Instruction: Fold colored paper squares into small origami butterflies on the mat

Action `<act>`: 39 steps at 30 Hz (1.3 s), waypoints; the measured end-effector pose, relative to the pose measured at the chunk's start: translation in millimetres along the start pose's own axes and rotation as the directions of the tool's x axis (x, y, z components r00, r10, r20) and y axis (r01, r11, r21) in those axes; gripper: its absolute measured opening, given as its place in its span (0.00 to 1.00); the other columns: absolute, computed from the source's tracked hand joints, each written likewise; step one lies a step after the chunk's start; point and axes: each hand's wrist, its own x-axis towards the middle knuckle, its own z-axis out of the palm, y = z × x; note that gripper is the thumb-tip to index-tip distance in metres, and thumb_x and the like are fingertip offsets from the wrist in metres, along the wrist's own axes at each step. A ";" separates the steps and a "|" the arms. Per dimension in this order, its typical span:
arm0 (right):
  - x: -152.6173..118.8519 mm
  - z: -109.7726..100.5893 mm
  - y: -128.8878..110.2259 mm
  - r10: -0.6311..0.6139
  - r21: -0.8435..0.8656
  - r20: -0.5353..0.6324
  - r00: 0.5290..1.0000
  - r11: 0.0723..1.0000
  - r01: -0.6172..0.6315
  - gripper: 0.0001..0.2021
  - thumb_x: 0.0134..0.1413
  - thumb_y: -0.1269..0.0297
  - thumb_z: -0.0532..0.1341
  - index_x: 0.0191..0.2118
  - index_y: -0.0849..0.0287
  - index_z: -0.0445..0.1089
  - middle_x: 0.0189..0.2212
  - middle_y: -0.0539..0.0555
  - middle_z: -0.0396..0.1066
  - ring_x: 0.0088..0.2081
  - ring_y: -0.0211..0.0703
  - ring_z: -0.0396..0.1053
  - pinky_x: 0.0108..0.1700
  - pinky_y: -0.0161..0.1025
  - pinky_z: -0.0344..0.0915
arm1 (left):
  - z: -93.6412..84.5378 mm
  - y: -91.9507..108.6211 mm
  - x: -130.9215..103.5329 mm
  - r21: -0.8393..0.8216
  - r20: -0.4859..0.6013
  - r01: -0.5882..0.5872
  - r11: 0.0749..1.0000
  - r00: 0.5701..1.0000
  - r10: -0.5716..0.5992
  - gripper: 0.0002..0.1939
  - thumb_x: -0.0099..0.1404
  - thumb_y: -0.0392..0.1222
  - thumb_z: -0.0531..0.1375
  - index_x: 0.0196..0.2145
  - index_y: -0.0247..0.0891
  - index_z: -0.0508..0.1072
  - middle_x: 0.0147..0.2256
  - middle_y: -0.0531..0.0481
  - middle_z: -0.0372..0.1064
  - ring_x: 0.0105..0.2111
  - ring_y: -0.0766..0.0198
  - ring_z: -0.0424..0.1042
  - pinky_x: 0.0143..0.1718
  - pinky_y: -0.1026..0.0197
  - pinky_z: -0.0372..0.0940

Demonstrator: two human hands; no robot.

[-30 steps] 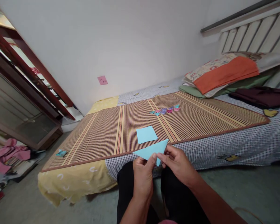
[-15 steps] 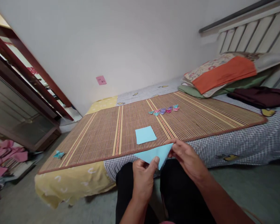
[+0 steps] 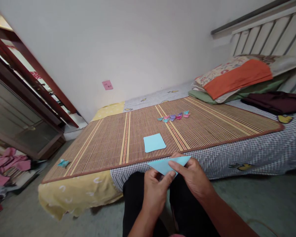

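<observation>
A light blue sheet of paper folded into a triangle (image 3: 162, 165) is held above my lap, its long edge facing away from me. My left hand (image 3: 156, 189) pinches it low near the point, thumb on top. My right hand (image 3: 193, 174) grips its right side, thumb lying across the face and fingers behind. Just beyond, on the bamboo mat (image 3: 101, 141), rests a stack of square light blue paper (image 3: 154, 143). Farther back is a row of several small folded paper pieces (image 3: 173, 117) in blue, pink and purple.
One folded blue paper piece (image 3: 63, 163) lies alone at the mat's left corner. Pillows (image 3: 236, 77) and a dark folded cloth (image 3: 273, 102) are at the bed's right end. A pink note (image 3: 107, 85) is on the wall. Pink cloth (image 3: 11, 164) is heaped at the far left.
My right hand has moved from the triangle's right corner onto its face, with the thumb now near my left thumb. The paper has turned slightly and shifted right.
</observation>
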 end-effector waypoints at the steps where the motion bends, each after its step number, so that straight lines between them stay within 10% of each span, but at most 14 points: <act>1: 0.1 -0.1 -0.8 -0.013 -0.015 -0.008 1.000 1.000 0.013 0.12 0.52 0.56 0.70 0.26 0.58 0.72 0.26 0.48 0.66 0.30 0.41 0.65 0.34 0.36 0.63 | 0.5 0.8 -0.3 0.009 -0.005 0.016 1.000 1.000 -0.016 0.10 0.56 0.44 0.72 0.31 0.33 0.84 0.27 0.48 0.76 0.25 0.65 0.68 0.31 0.64 0.65; 9: 2.2 -1.1 4.2 -0.120 -0.163 -0.083 0.989 0.981 0.105 0.09 0.52 0.59 0.69 0.28 0.56 0.74 0.34 0.54 0.71 0.40 0.48 0.70 0.41 0.38 0.68 | 4.7 16.1 -1.6 -0.229 0.042 0.259 0.938 0.966 -0.256 0.18 0.51 0.44 0.75 0.39 0.32 0.84 0.37 0.41 0.79 0.32 0.61 0.72 0.28 0.63 0.73; 21: 3.7 -9.7 2.7 -0.015 -0.074 -0.052 0.999 0.997 0.011 0.13 0.52 0.52 0.70 0.31 0.56 0.76 0.35 0.53 0.74 0.30 0.42 0.69 0.26 0.35 0.66 | 5.0 10.0 0.3 -0.236 0.013 0.234 0.943 0.971 -0.238 0.21 0.53 0.44 0.74 0.43 0.33 0.83 0.39 0.39 0.82 0.36 0.52 0.81 0.38 0.55 0.75; 31: 3.3 -9.4 2.2 -0.185 -0.209 -0.068 0.980 0.963 0.168 0.07 0.55 0.59 0.69 0.29 0.55 0.77 0.33 0.53 0.75 0.33 0.44 0.71 0.33 0.37 0.68 | 4.4 7.7 0.7 -0.183 0.014 0.188 0.965 0.982 -0.189 0.20 0.59 0.44 0.71 0.48 0.34 0.81 0.44 0.39 0.81 0.42 0.51 0.80 0.38 0.58 0.75; 39: 3.8 -10.6 -6.0 -0.087 -0.143 -0.019 0.996 0.986 0.083 0.13 0.57 0.52 0.67 0.29 0.57 0.78 0.33 0.53 0.75 0.31 0.44 0.71 0.33 0.38 0.70 | 2.2 10.0 3.5 -0.185 -0.001 0.177 0.967 0.984 -0.180 0.25 0.57 0.46 0.72 0.50 0.30 0.80 0.38 0.39 0.82 0.35 0.51 0.81 0.33 0.58 0.76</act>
